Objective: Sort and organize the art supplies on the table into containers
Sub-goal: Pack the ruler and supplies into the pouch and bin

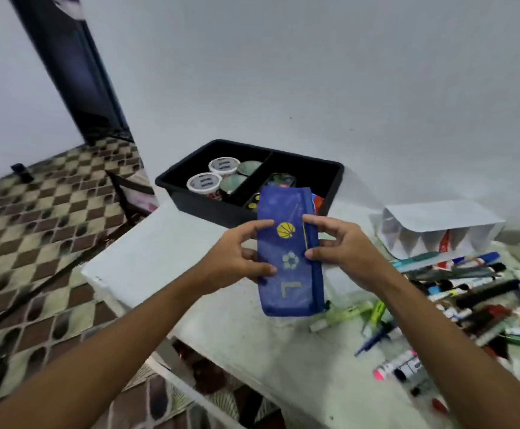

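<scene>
A blue fabric pencil pouch point(289, 289) with a yellow basketball print hangs above the white table point(159, 252), held upright between both hands. My left hand point(240, 252) grips its left edge with thumb and fingers. My right hand point(342, 246) pinches the right edge along the zipper. Behind the pouch stands a black divided bin point(332, 178) holding white-lidded paint jars point(204, 182) on its left side and small paint palettes on its right. A heap of markers, pens and paint tubes point(469, 292) lies on the table to the right.
A white folded-paper organizer point(438, 230) with several pockets stands at the back right by the wall. The table's left edge drops to a checkered floor point(36, 227). A dark door frame point(76, 72) rises at the back left.
</scene>
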### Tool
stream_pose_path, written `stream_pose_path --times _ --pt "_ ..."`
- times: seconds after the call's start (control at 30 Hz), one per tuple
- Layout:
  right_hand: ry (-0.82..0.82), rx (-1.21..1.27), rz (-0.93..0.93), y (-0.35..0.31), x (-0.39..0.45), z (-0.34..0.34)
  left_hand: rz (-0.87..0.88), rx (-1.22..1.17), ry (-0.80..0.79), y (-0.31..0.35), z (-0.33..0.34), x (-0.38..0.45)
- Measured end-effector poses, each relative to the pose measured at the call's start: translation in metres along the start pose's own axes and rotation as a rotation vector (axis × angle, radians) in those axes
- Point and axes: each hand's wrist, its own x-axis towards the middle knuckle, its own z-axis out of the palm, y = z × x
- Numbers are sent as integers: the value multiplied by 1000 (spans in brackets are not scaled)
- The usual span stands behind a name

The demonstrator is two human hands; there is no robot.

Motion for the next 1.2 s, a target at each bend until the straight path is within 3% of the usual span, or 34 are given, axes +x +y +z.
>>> stream_pose_path --times 0.2,0.33,0.47,0.67,0.83,1.03,1.2 --pt "-192 -91 53 12 46 94 -60 53 230 -25 -78 -53" --pt "-231 -273 105 39 74 134 -164 95 281 -53 -107 -64" --pt "-209 -438 168 68 96 152 -307 273 223 -82 -125 -49" --pt "-117 -749 118 80 115 164 -321 780 127 -94 -136 -20" --pt "-94 -1059 28 83 104 166 -374 1013 48 -97 -138 -13" --pt "-68 -981 -141 67 60 123 14 1170 154 -83 -104 3" --pt "90 -1006 -106 59 18 50 244 1023 -17 -71 -34 29"
